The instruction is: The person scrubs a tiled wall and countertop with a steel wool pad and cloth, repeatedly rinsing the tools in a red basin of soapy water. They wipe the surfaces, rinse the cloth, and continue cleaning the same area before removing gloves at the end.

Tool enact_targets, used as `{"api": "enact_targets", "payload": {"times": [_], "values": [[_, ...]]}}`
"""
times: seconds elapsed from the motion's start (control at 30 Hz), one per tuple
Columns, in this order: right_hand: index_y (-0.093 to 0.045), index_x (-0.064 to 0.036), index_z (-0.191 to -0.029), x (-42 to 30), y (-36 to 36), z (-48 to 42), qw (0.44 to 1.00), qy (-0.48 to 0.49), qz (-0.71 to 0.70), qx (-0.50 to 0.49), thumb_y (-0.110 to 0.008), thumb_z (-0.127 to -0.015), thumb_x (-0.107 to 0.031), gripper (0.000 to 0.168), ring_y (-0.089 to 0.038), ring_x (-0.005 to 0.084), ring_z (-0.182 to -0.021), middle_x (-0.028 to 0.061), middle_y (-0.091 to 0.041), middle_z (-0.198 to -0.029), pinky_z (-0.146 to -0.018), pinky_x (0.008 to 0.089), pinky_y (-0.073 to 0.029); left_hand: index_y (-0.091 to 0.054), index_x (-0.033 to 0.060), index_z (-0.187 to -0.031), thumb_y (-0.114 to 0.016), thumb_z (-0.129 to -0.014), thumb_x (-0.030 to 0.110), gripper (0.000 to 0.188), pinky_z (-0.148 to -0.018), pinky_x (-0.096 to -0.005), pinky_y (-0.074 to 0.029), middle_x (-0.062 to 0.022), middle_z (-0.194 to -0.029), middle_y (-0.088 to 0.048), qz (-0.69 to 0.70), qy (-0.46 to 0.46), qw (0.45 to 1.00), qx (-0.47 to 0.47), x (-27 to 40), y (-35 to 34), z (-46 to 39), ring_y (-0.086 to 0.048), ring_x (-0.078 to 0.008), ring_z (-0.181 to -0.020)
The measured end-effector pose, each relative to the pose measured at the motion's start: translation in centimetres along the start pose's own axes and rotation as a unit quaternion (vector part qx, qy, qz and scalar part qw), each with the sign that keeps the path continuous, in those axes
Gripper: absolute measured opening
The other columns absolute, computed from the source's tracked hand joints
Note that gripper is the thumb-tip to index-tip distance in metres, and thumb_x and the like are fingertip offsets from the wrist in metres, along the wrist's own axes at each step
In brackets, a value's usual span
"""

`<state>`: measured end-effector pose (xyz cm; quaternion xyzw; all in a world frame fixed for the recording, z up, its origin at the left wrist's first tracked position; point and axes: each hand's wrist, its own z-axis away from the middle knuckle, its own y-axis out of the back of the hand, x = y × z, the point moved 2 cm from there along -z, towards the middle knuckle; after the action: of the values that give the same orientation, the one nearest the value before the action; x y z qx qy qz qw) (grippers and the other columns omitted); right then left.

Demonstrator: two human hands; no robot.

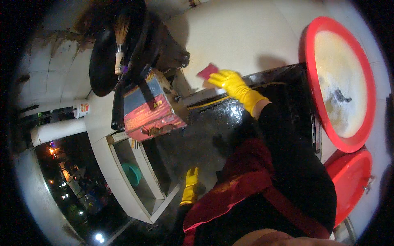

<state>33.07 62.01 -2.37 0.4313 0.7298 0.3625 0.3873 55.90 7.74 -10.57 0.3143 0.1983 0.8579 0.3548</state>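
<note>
My right hand (232, 86), in a yellow rubber glove, grips a flat dark-red scouring pad (207, 71) by one edge. The pad is at the light wall surface (234, 37), just above a dark ledge with a yellow strip; whether it touches the surface I cannot tell. My left hand (192, 183), gloved in yellow too, hangs low over the dark floor with fingers apart and nothing in it. Between the hands and the left side stands a worn red and grey box (150, 110). A round brush (119, 46) with a wooden handle lies against a black pan (100, 67).
Right of me a large red basin (312, 61) holds cloudy, foamy water, with a second red basin (347, 184) below it. A tiled shelf frame (114, 181) with a green bowl (131, 174) inside stands at lower left. A white bucket (81, 109) is beyond it.
</note>
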Motion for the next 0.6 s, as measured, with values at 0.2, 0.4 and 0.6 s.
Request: {"api": "enact_targets", "payload": {"times": [0.2,0.4,0.6], "values": [[-0.062,-0.014,-0.122,9.9,6.3,11.3,0.967,-0.215,0.09,0.102,-0.058,-0.08,-0.005,0.044,-0.06,0.0324,-0.111,0.0103,-0.063,-0.122,-0.096,0.0406,-0.047,-0.051,0.007,-0.134,-0.047,-0.093,0.021,0.043,-0.103,-0.0422,-0.04,-0.0222,-0.13,-0.056,-0.261,-0.152,0.952,-0.058,-8.7,-0.1,1.7,-0.054,-0.0343,-0.121],[-0.071,-0.008,-0.099,13.1,11.8,6.6,0.799,-0.549,-0.24,0.06,-0.054,-0.093,-0.027,0.026,-0.066,0.0244,-0.094,0.0097,-0.071,-0.096,-0.083,0.0321,-0.049,-0.05,0.0081,-0.136,-0.047,-0.095,0.02,0.043,-0.103,-0.0414,-0.04,-0.0192,-0.131,-0.056,-0.141,-0.032,0.988,-0.048,-9.9,-0.2,4.3,-0.054,-0.0319,-0.12],[-0.061,-0.004,-0.124,8.1,4.0,-3.0,0.599,-0.357,-0.654,0.294,-0.061,-0.089,-0.009,0.035,-0.063,0.0161,-0.093,0.0072,-0.066,-0.111,-0.083,0.0315,-0.051,-0.049,0.0093,-0.137,-0.046,-0.096,0.02,0.043,-0.103,-0.0406,-0.04,-0.0163,-0.132,-0.057,-0.157,-0.045,0.986,-0.04,-7.4,0.1,2.5,-0.055,-0.0295,-0.12]]}}
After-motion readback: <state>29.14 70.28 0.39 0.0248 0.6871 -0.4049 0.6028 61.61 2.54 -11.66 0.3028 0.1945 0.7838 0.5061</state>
